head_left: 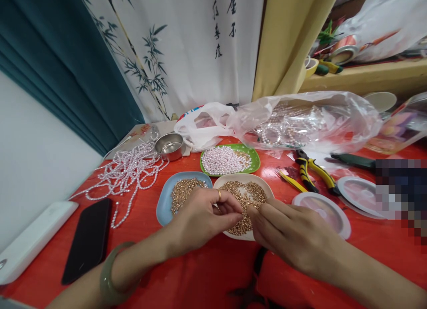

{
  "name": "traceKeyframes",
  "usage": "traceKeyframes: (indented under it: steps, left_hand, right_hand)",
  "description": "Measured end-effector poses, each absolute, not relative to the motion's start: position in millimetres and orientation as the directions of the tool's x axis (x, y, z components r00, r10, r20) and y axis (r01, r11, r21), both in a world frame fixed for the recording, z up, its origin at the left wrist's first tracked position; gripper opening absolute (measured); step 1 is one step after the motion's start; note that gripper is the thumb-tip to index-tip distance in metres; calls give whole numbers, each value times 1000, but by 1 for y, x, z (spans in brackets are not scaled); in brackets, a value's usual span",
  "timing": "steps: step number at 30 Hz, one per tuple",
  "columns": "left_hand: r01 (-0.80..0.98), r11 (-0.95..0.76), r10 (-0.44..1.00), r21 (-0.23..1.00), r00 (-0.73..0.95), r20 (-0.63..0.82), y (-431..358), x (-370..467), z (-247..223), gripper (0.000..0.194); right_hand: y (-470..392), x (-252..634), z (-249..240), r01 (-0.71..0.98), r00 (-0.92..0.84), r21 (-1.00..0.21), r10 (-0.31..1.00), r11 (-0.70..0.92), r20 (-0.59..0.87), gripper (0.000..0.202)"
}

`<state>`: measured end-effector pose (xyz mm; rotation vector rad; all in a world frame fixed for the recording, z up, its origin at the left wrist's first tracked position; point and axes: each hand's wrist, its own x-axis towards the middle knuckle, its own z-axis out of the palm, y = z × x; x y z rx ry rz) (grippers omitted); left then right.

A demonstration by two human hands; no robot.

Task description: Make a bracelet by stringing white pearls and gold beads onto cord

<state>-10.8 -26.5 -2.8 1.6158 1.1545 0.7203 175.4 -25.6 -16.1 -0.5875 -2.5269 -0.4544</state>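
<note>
My left hand (203, 218) is closed in a pinch, thumb against fingertips, above the cream dish (220, 183). Facing it, my right hand (290, 231) has its fingers pressed together at the dish's right side. Whatever lies between the fingertips of either hand is too small to make out. Small gold beads (242, 226) fill much of the cream dish below the fingers. Partly behind my left hand sits a blue dish (163, 206) with gold pieces (183, 189). Beyond both, a green dish (255, 160) holds white pearl beads (222, 161) and a few gold ones.
Pearl strands (133, 166) lie at left near a metal bowl (170, 145), a black phone (88, 240) and a white power strip (36, 240). Right are yellow tweezers (292, 181), pliers (305, 171) and clear spools (325, 211). A plastic bag of beads (307, 122) stands behind.
</note>
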Motion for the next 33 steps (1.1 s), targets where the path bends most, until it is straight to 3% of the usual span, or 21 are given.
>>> traceKeyframes:
  steps: [7, 13, 23, 29, 33]
  left_hand:
    - [404, -174, 923, 898, 384, 6, -26, -9, -1, 9]
    - [350, -134, 920, 927, 391, -14, -27, -8, 0, 9]
    - [457, -452, 860, 766, 450, 239, -32, -9, -3, 10]
    - [476, -525, 833, 706, 456, 312, -32, -8, -3, 13]
    - [485, -503, 844, 716, 456, 283, -30, -9, -2, 12]
  right_hand:
    - [-26, 176, -17, 490, -766, 138, 349, 861, 540, 29]
    - [-25, 175, -17, 501, -739, 64, 389, 863, 550, 28]
    - [-26, 176, -22, 503, -737, 56, 394, 862, 549, 26]
    - [-26, 174, -20, 513, -720, 27, 413, 858, 557, 25]
    - [-25, 173, -16, 530, -699, -28, 455, 848, 552, 17]
